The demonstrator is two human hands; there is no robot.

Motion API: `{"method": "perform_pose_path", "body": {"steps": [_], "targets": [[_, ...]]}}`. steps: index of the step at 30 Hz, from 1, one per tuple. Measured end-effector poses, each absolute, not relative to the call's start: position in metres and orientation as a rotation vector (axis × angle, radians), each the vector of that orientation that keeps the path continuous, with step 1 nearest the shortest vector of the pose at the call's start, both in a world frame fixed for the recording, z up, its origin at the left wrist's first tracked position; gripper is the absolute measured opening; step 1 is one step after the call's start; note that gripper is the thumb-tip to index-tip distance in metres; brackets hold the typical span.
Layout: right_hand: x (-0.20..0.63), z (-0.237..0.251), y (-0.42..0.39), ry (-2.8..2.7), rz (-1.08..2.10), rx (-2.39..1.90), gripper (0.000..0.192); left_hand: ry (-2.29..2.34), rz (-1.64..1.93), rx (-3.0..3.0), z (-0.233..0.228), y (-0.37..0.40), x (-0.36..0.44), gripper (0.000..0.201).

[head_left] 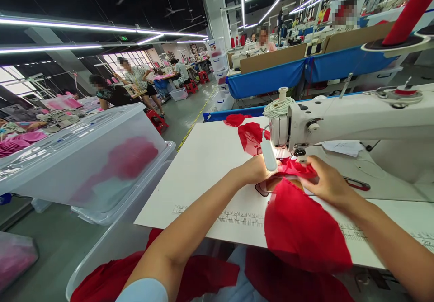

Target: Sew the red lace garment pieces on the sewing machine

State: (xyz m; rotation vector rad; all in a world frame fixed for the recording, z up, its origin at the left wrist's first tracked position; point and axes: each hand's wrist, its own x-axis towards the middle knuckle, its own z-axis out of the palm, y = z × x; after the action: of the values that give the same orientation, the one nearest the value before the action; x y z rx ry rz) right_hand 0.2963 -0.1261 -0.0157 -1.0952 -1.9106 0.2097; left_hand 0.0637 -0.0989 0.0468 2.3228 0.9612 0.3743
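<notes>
A piece of red fabric (301,223) runs from under the head of a white sewing machine (339,116) and hangs over the front edge of the white table (203,180). At the fabric's left edge, close by the needle area, is my left hand (257,168), closed on it; a small white lamp (269,154) hides most of its fingers. On the right side my right hand (325,180) pinches the gathered fabric between thumb and fingers. The needle itself is hard to make out.
More red pieces (251,137) lie behind the lamp, and red cloth (203,272) fills the area below the table. Lidded plastic bins (84,157) stand at left. A red thread cone (408,17) is at upper right. Other people work farther back.
</notes>
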Motion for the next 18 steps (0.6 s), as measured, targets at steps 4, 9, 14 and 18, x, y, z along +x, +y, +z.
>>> {"method": "perform_pose_path", "body": {"steps": [4, 9, 14, 18], "targets": [[0.292, -0.017, -0.133, -2.087, -0.209, -0.999, 0.017, 0.945, 0.339, 2.382, 0.052, -0.106, 0.067, 0.037], [0.289, -0.021, -0.136, -2.098, -0.151, -0.933, 0.025, 0.964, 0.331, 2.401, 0.052, -0.111, 0.069, 0.038], [0.288, -0.021, -0.133, -2.122, 0.099, -0.975, 0.015, 1.048, 0.414, 2.358, 0.046, -0.114, 0.064, 0.032], [0.284, -0.018, -0.132, -2.112, 0.179, -1.016, 0.008, 1.085, 0.481, 2.274, 0.043, -0.114, 0.063, 0.037]]}}
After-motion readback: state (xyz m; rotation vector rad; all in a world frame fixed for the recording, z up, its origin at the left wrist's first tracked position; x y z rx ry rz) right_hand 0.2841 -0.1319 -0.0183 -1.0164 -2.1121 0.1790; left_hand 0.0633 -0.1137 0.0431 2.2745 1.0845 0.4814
